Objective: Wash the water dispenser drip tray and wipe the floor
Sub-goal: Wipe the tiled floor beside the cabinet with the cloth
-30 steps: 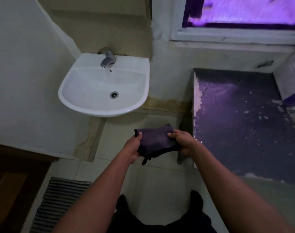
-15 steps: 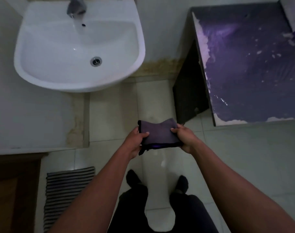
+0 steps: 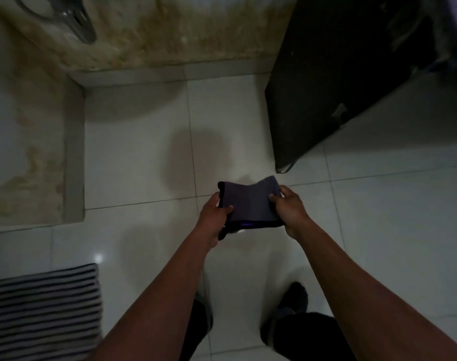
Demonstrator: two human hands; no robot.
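Both hands hold one folded dark grey-purple cloth (image 3: 251, 201) above the glossy white tiled floor (image 3: 133, 157), just below and left of the near corner of the dark cabinet (image 3: 339, 87). The left hand (image 3: 214, 214) grips the cloth's left edge, thumb on top and fingers curled out of sight beneath; the right hand (image 3: 291, 208) grips the right edge, narrow, with digits curled onto the top face, and the cloth dips slightly in the middle between the two grips. A black-and-white striped mat (image 3: 42, 308) lies on the floor well to the lower left of the cabinet, apart from cloth and hands.
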